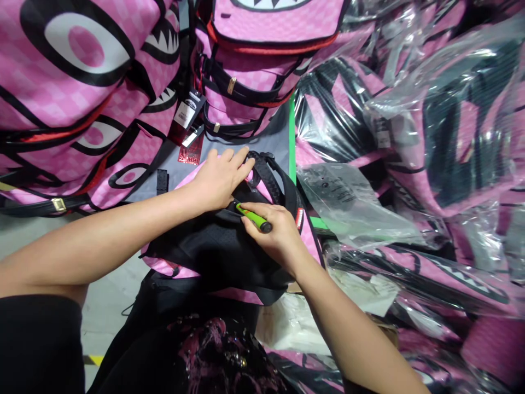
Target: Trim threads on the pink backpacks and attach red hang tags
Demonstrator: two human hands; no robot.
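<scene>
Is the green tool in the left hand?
No, the green tool is pinched in the right hand, while the left hand lies flat on the black-backed backpack.

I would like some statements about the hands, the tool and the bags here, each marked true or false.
1. The right hand holds a green tool. True.
2. The left hand rests flat on the backpack. True.
3. The bags on the right lie unwrapped. False: they are in clear plastic.
4. The green tool is in the left hand. False: the right hand's grip is on it.
5. The backpack's upper face is yellow. False: it is black with pink edges.
</scene>
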